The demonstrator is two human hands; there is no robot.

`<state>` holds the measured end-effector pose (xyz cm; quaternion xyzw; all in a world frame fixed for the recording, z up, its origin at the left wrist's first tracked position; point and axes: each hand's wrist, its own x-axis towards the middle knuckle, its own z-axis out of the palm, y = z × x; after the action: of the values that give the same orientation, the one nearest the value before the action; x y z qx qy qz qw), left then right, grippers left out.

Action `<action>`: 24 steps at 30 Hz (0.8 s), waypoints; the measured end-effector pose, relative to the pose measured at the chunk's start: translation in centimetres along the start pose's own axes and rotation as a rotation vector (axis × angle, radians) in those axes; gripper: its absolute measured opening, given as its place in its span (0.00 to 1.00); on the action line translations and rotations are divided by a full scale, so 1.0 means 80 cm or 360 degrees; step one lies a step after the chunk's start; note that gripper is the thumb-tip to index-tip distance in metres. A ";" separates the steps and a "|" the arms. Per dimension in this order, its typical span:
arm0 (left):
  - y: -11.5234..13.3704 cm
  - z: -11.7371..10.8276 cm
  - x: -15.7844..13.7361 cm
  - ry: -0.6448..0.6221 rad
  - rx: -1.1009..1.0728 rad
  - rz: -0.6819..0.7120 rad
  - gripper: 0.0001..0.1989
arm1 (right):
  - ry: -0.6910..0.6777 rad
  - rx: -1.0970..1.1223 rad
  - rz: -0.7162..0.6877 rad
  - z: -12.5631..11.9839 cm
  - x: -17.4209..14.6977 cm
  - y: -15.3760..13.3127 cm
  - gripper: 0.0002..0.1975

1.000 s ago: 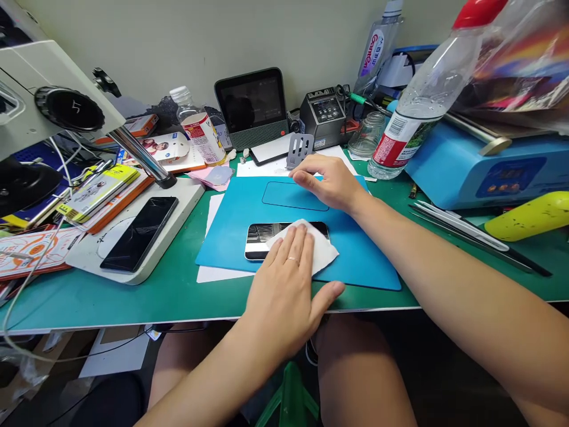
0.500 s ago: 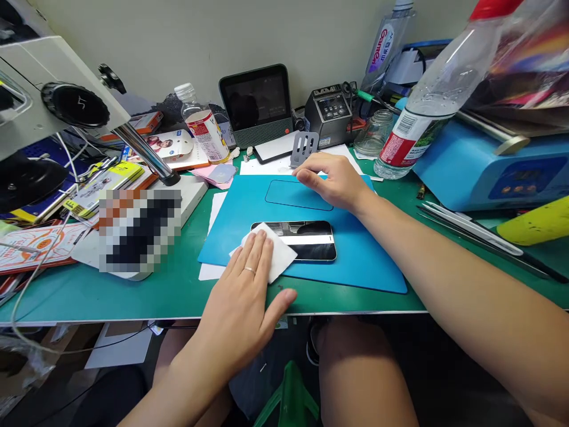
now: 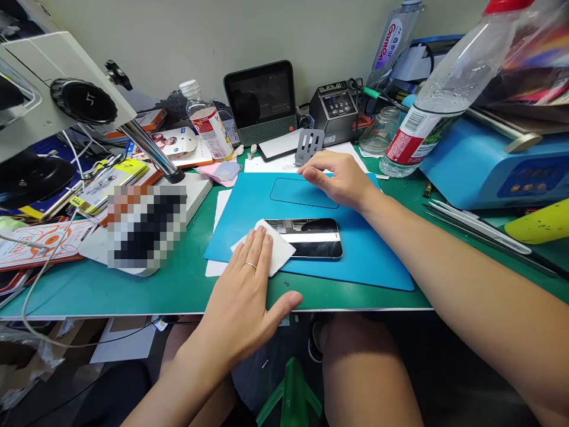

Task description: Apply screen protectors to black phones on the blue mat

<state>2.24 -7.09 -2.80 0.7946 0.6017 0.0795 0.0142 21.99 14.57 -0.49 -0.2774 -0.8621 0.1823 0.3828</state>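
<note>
My left hand lies flat with straight fingers on a folded white wipe, the thumb spread to the side. Under the wipe is the left end of a smartphone, its dark glossy face up with a bright reflected band across it. The phone rests on a blue mat. Beyond it, near the mat's far edge, my right hand stays loosely curved with the thumb apart from the fingers and holds nothing I can see. A phone-shaped outline marks the mat beside it.
A microscope overhangs the left side. At the back stand a smart display, a grey metal phone stand, a soldering station and a glass jar. A water bottle and tweezers are at the right.
The whole view has shifted slightly, with things appearing further right. My left hand and the wipe have slid a little left relative to the phone. My right hand keeps its place.
</note>
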 end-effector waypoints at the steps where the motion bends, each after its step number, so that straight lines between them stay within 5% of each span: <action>1: 0.002 -0.001 -0.002 0.0008 0.0008 0.0009 0.46 | 0.0001 -0.0001 -0.0004 0.001 0.000 0.000 0.38; 8: 0.060 0.004 0.036 0.0025 -0.0053 0.0082 0.61 | 0.0000 0.0000 0.0008 0.001 0.001 0.003 0.37; 16: 0.119 0.020 0.070 0.0165 -0.0116 0.0060 0.61 | -0.0009 0.0024 0.0000 -0.001 0.004 0.005 0.34; 20: 0.099 0.009 0.078 0.0140 -0.0136 0.0133 0.61 | -0.0006 0.0021 0.0003 -0.002 0.004 0.003 0.33; 24: 0.039 -0.004 0.049 0.0060 -0.0127 0.0068 0.57 | -0.0008 -0.0012 0.0029 -0.001 0.003 0.001 0.34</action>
<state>6.24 -4.21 -1.67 0.8045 0.5810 0.1186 0.0330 21.94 14.79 -0.36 -0.2861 -0.8612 0.1831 0.3780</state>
